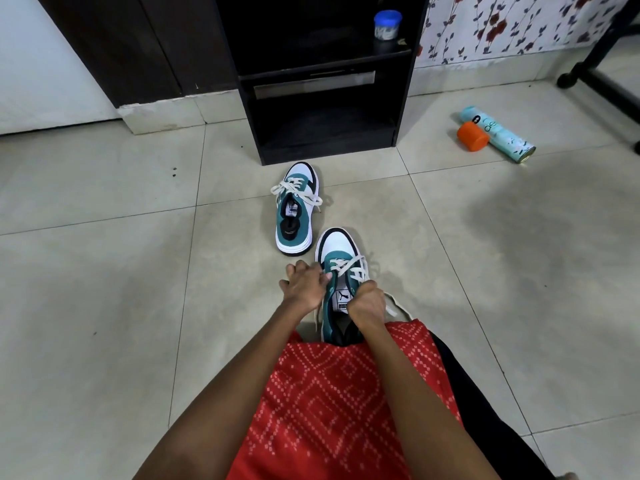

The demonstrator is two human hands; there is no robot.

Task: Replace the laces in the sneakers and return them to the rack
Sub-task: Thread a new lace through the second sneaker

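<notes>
Near teal-and-white leather sneaker [337,244], lacing underway
Held: cream flat lace [347,268], gripped by left hand [304,285] and right hand [367,306]; advise even, untwisted tension

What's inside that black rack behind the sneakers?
A blue-lidded jar stands on an upper shelf of the rack. No shoes show in the bottom compartment; the shelves' dark backs are too shadowed to tell.

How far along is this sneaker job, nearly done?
Past halfway, it seems. The far sneaker looks laced and tied. The left hand and right hand grip the lace of the near sneaker, already crossed through several eyelets. Left: tie it, then set both sneakers, now on the floor, into the rack.
</notes>
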